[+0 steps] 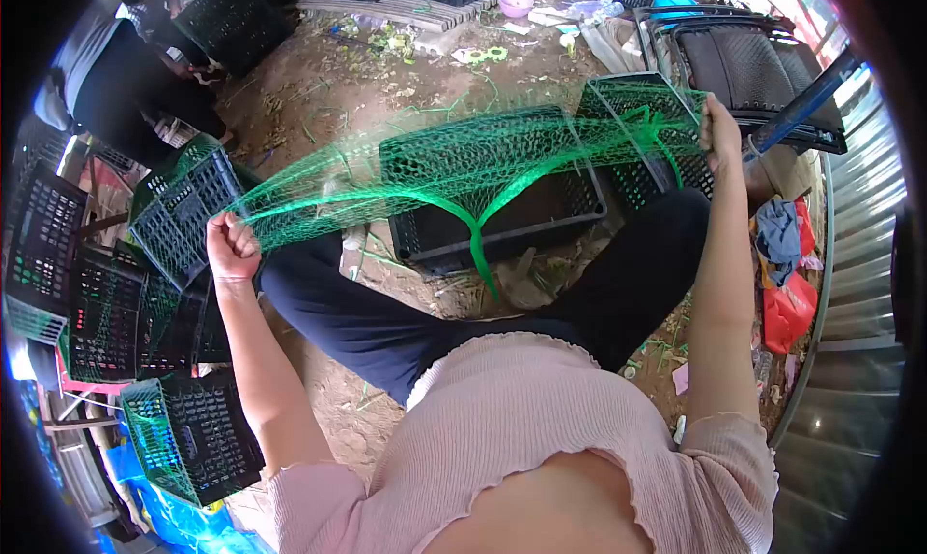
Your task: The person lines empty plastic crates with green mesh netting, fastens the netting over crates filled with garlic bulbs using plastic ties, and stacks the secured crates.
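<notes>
A green mesh net (435,168) is stretched wide between my two hands, with a gathered green strip hanging from its middle. My left hand (234,248) is closed in a fist on the net's left end. On the other side, my right hand (719,137) grips the right end, held a little higher. Beneath the net, a black plastic crate (502,230) sits on the ground between my legs, partly covered by the mesh. Another black crate (632,95) stands tilted just to its right, near my right hand.
Several black crates (198,428) with green netting stand at the left. Another person (135,81) bends over at the upper left. A pink bowl (516,1) lies at the back. On the right are a dark woven chair (744,66), a red bag (790,312) and a corrugated metal wall (859,361).
</notes>
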A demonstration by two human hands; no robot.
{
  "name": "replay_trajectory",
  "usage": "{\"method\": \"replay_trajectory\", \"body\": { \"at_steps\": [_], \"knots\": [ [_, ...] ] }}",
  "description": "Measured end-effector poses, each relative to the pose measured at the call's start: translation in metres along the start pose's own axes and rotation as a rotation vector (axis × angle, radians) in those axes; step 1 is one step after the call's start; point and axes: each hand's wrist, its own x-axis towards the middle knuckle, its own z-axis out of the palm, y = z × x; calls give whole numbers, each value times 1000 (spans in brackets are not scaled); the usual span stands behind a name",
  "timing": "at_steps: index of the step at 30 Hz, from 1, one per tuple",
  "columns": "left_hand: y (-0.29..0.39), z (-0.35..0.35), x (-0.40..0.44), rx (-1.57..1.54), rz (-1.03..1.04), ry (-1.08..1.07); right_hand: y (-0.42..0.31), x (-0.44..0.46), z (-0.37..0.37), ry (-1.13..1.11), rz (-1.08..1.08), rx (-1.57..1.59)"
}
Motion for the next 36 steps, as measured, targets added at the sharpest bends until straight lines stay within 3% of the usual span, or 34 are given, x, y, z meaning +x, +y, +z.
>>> {"method": "replay_trajectory", "body": {
  "at_steps": [2, 3, 5, 7, 8, 11, 13, 15, 17, 19, 20, 24, 28, 31, 33, 35, 36],
  "knots": [
    [-10, 0, 9, -30, -87, -48, 18, 9, 8, 4, 118, 77],
    [-16, -2, 17, -6, -103, -207, 22, 15, 9, 14, 120, 109],
    [-21, 13, 28, -82, -35, -260, 18, 23, 18, 39, 122, 176],
    [-10, 38, 42, -127, 129, -359, 0, 40, 28, 116, -11, 151],
    [1, 45, 54, -205, 102, -531, -16, 45, 34, 136, -87, 110],
    [24, 80, 78, -104, 72, -652, -50, 73, 44, 123, -150, 108],
    [18, 75, 92, -24, 4, -573, -45, 83, 48, 161, -129, 0],
    [-8, 37, 97, 54, -21, -258, -14, 90, 44, 198, -39, -192],
    [-49, -4, 99, 185, -79, 83, 43, 104, 34, 82, 89, -359],
    [-86, -37, 106, 206, -325, 284, 88, 104, 49, 48, 224, -508],
    [-100, -58, 112, 181, -414, 273, 117, 116, 48, -45, 297, -493],
    [-131, -105, 147, 206, -589, 476, 202, 172, 74, -79, 374, -777],
    [-136, -116, 217, 210, -602, 607, 235, 229, 117, -110, 471, -941],
    [-152, -133, 271, 255, -625, 743, 268, 263, 130, -119, 353, -1191],
    [-170, -148, 288, 382, -752, 767, 295, 273, 118, -134, 234, -1388],
    [-192, -171, 282, 544, -921, 749, 311, 264, 89, -295, 430, -1365],
    [-199, -183, 270, 309, -1040, 764, 302, 255, 75, -420, 558, -1226]
  ]
}}
